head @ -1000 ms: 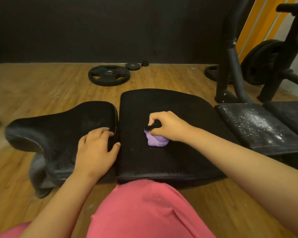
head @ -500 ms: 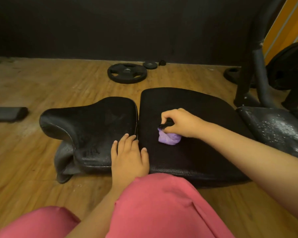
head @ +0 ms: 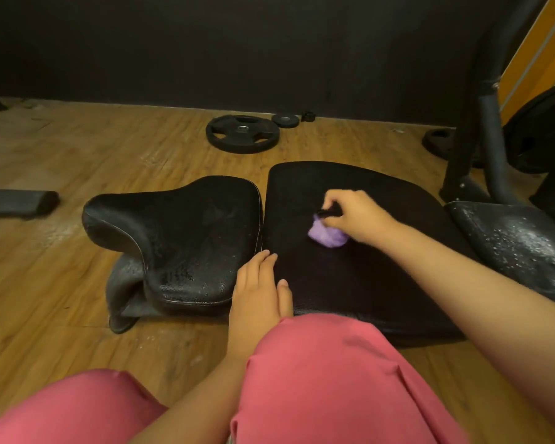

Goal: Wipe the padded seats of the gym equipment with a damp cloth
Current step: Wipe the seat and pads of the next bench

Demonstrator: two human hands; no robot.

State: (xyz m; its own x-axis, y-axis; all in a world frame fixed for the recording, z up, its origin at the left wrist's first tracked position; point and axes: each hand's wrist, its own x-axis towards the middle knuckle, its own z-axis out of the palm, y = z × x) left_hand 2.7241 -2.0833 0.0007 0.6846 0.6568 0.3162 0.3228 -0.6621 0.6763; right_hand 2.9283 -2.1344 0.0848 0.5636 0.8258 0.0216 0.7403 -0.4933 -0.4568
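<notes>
The right hand (head: pixel 356 219) is gripping the cloth (head: pixel 327 237) on the pad (head: pixel 350 283); at its seven o'clock the left hand (head: pixel 258 290) is resting, fingers straight.

The right arm (head: pixel 462 283) is stretched forward, and the right grip (head: pixel 356 216) is curled, knuckles up, round a cloth (head: pixel 327 236). The left grip (head: pixel 258 290) is laid flat, palm down, with fingers (head: pixel 263 262) straight and close together; the left forearm (head: pixel 205 386) is held near the body.
</notes>
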